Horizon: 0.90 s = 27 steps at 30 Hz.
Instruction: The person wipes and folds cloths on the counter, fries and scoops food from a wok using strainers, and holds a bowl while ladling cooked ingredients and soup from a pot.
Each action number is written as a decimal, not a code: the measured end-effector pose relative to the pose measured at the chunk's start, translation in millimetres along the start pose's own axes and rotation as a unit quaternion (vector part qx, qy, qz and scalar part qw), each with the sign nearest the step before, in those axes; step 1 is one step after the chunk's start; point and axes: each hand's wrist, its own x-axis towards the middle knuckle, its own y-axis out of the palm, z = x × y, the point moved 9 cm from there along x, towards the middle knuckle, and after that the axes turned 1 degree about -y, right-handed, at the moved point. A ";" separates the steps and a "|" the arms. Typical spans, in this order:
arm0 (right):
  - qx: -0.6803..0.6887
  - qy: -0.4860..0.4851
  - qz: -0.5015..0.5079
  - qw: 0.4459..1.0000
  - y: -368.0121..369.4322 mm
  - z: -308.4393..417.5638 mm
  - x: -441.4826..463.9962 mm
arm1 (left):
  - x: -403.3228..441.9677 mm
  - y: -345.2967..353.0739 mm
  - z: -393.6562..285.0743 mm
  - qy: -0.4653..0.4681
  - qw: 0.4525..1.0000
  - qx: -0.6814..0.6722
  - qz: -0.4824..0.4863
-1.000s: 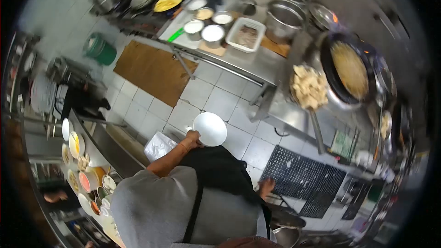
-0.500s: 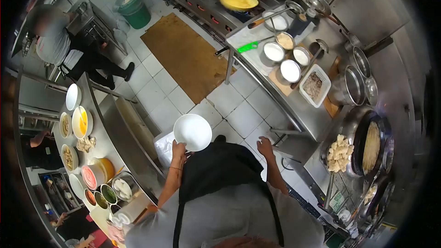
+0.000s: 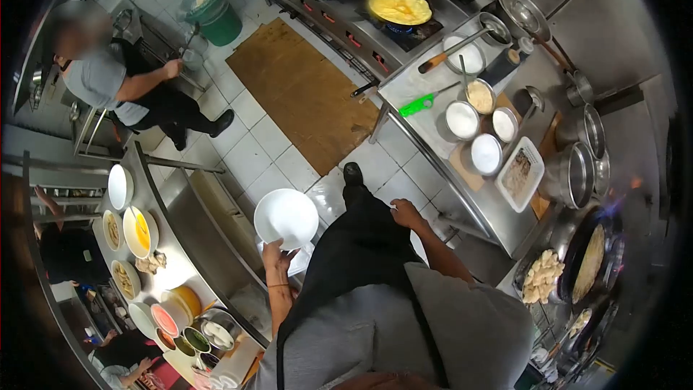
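Observation:
An empty white bowl point(image 3: 286, 218) is held by its near rim in my left hand point(image 3: 276, 256), over the floor in front of my body. My right hand point(image 3: 406, 213) hangs beside my black apron, its fingers loosely curled; whether anything is in them is too small to tell. Right of it stands a steel table point(image 3: 433, 126) with containers of white contents point(image 3: 462, 120), a green-handled tool point(image 3: 417, 105) and a white basket of food point(image 3: 520, 175). A yellow egg-like sheet lies in a pan point(image 3: 399, 6) on the stove.
On the left counter point(image 3: 189, 242) are several bowls and sauce containers. A co-worker point(image 3: 108, 79) stands at the upper left. A brown mat point(image 3: 296, 94) and a green bin point(image 3: 216, 18) are on the floor. At the right, a wok point(image 3: 588, 263) sits beside pale fried pieces point(image 3: 543, 276).
The view has turned and moved forward toward the stove. My left hand still holds the bowl, now lower left in front of me. The co-worker has turned, with an arm held out.

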 end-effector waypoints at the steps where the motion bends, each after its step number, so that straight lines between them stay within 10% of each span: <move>1: -0.013 0.008 0.011 1.000 -1.3 7.4 17.0 | -4.3 -2.4 -11.0 0.013 1.000 0.002 -0.027; 8: 0.021 -0.034 -0.010 0.999 -15.4 52.7 153.1 | 10.1 -48.1 -46.7 -0.025 0.997 -0.034 -0.061; 27: 0.104 0.040 -0.049 0.993 -15.4 164.6 402.8 | -10.7 129.5 -171.5 -0.015 0.994 -0.058 -0.089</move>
